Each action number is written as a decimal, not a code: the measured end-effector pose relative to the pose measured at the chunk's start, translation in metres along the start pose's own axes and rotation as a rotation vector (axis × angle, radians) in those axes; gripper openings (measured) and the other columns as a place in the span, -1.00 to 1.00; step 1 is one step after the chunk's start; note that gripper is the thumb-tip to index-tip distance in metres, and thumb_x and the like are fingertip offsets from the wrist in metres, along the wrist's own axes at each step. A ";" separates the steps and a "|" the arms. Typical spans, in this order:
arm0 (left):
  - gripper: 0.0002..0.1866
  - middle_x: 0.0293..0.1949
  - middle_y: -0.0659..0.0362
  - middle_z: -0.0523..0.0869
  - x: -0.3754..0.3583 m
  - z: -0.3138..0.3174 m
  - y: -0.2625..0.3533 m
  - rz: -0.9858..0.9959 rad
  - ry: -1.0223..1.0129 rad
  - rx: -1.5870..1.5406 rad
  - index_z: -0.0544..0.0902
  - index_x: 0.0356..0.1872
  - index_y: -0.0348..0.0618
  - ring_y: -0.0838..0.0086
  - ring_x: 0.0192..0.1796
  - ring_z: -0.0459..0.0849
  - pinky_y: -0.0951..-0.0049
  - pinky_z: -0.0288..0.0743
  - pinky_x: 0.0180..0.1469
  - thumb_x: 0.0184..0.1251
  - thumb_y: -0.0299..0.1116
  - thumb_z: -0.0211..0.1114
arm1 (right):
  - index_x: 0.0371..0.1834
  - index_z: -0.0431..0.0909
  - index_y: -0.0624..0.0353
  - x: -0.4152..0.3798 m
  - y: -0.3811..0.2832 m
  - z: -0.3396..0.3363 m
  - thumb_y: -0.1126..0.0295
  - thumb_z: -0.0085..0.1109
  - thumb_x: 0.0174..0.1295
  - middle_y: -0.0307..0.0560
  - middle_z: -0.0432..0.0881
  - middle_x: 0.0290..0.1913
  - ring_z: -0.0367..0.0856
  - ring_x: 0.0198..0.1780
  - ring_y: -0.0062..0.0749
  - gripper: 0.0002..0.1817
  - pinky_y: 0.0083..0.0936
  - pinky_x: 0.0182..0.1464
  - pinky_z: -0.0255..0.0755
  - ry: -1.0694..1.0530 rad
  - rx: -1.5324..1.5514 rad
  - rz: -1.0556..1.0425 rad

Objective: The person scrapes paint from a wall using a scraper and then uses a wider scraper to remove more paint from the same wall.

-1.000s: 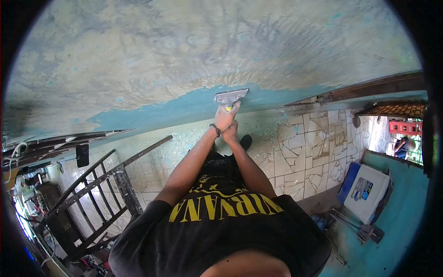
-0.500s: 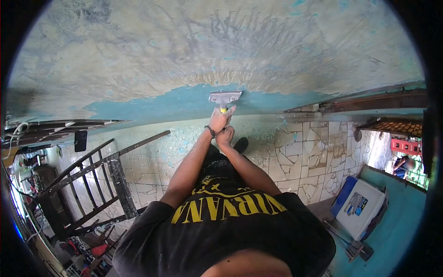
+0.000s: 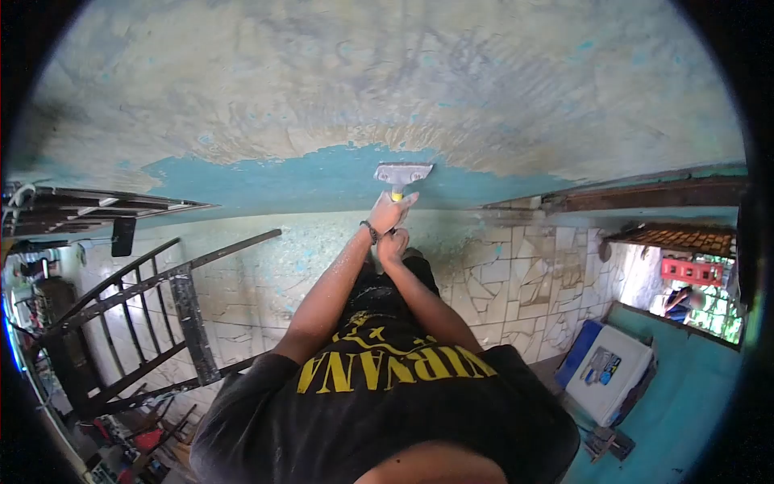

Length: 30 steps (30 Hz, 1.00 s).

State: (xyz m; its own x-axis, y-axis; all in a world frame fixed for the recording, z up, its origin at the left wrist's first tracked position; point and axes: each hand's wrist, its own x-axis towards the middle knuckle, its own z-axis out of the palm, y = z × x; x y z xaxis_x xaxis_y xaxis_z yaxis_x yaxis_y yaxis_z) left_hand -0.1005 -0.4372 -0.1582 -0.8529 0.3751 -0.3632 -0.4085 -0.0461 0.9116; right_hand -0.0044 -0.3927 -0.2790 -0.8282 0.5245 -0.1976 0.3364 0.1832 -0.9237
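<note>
My left hand [image 3: 390, 214], dusty and wearing a dark beaded bracelet, is closed around the handle of a wide metal scraper [image 3: 405, 173] with a yellow neck. Just below it, against the left wrist, my right hand [image 3: 393, 245] is closed, apparently on the handle's dark lower end, which is mostly hidden. The scraper's blade lies at a blue patch [image 3: 290, 187] of the wall, below the ragged edge of a pale, flaking coat [image 3: 355, 89]. Whether the blade touches the wall cannot be made out.
Pale flakes lie on the stone-patterned tile floor [image 3: 492, 278]. A dark railing-like wooden frame [image 3: 193, 323] stands at left. On the right are a white and blue cooler box [image 3: 606, 374] and a wooden ledge [image 3: 637, 190]. Through an opening at far right a person [image 3: 681, 302] is visible near a red crate [image 3: 692, 272].
The scraper and both hands have moved slightly right and down along the wall, away from the coating's edge. My view has turned a little to the right.
</note>
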 end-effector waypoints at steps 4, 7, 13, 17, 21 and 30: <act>-0.51 -0.72 0.31 0.47 0.015 -0.004 -0.058 -0.150 0.064 0.001 0.48 -0.63 -0.06 0.61 -0.72 0.40 0.42 0.23 -0.64 0.56 -0.17 0.38 | -0.31 0.71 0.39 -0.007 0.035 0.005 0.19 0.29 0.27 0.39 0.73 -0.17 0.69 -0.04 0.35 -0.63 0.12 0.03 0.52 0.118 -0.336 0.093; -0.50 -0.72 0.32 0.47 0.013 0.000 -0.038 0.027 0.132 0.229 0.47 -0.62 -0.07 0.60 -0.72 0.40 0.41 0.26 -0.63 0.56 -0.14 0.39 | -0.43 0.65 0.46 0.004 0.015 0.000 0.22 0.27 0.31 0.45 0.67 -0.36 0.65 -0.20 0.42 -0.60 0.15 -0.05 0.43 0.064 -0.158 -0.039; -0.51 -0.71 0.29 0.51 0.012 -0.003 -0.018 0.146 -0.028 0.198 0.52 -0.58 -0.11 0.57 -0.71 0.45 0.40 0.28 -0.61 0.55 -0.10 0.40 | -0.34 0.67 0.41 0.007 0.017 0.008 0.24 0.30 0.28 0.44 0.65 -0.06 0.59 0.08 0.32 -0.66 0.08 0.14 0.44 0.144 -0.240 -0.027; -0.49 -0.71 0.29 0.51 0.019 -0.003 -0.052 -0.012 0.049 0.211 0.49 -0.59 -0.10 0.55 -0.72 0.42 0.36 0.29 -0.61 0.55 -0.07 0.39 | -0.34 0.66 0.43 -0.003 -0.009 -0.010 0.25 0.31 0.25 0.45 0.64 -0.05 0.58 0.09 0.32 -0.66 0.06 0.17 0.43 -0.014 -0.182 0.196; -0.48 -0.70 0.34 0.45 -0.001 0.005 0.019 0.292 -0.002 0.301 0.51 -0.60 -0.12 0.62 -0.67 0.34 0.35 0.18 -0.58 0.55 -0.05 0.38 | -0.39 0.66 0.34 0.022 0.069 0.023 0.32 0.27 0.28 0.22 0.70 -0.30 0.67 -0.18 0.24 -0.75 0.08 -0.03 0.47 0.211 -0.252 -0.282; -0.51 -0.70 0.22 0.47 0.011 -0.009 -0.035 0.023 0.044 0.195 0.60 -0.51 -0.23 0.52 -0.66 0.45 0.30 0.29 -0.54 0.53 -0.03 0.39 | -0.36 0.65 0.31 -0.002 -0.009 -0.008 0.32 0.28 0.28 0.22 0.70 -0.37 0.68 -0.20 0.20 -0.77 0.13 -0.07 0.43 -0.027 -0.181 -0.125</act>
State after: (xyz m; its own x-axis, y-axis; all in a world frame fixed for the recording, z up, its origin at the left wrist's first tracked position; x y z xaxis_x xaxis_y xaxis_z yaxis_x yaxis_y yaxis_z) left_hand -0.0981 -0.4401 -0.1962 -0.8766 0.3348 -0.3456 -0.3212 0.1277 0.9384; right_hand -0.0017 -0.3886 -0.2680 -0.8792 0.4666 -0.0964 0.3036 0.3926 -0.8682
